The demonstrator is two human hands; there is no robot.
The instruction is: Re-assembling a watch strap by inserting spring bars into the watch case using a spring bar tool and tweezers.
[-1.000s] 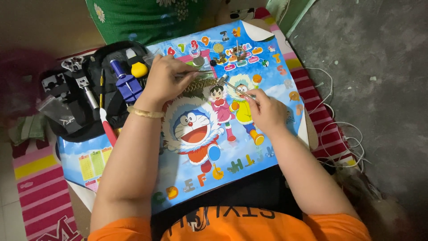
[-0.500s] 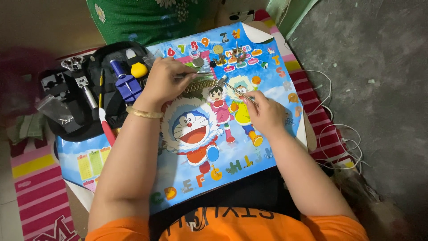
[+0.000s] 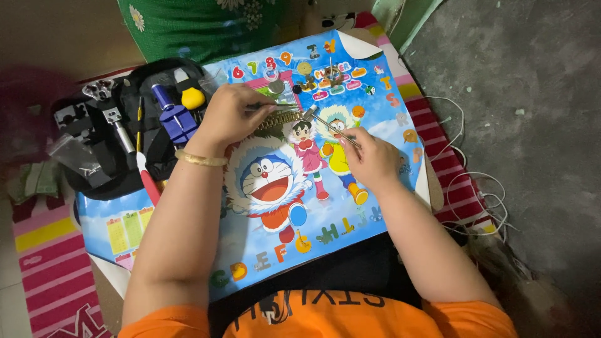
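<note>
My left hand [image 3: 230, 116] is closed around a metal watch band [image 3: 280, 119] and a thin metal tool, holding them on a colourful cartoon table mat [image 3: 294, 231]. My right hand [image 3: 374, 159] grips a small metal hammer [image 3: 325, 124] whose head lies close to the end of the band. A gold bangle [image 3: 200, 159] circles my left wrist. Small round watch parts [image 3: 276, 87] lie on the mat just beyond my hands.
An open black tool case [image 3: 103, 150] at the left holds a blue tool [image 3: 175, 116], a yellow-handled tool [image 3: 191, 97] and metal pieces. A white cable [image 3: 476, 181] trails on the striped rug to the right. A green patterned cushion [image 3: 194, 25] sits behind the mat.
My right hand has shifted slightly, with the hammer head nearer the band. My left hand keeps its hold in the same place.
</note>
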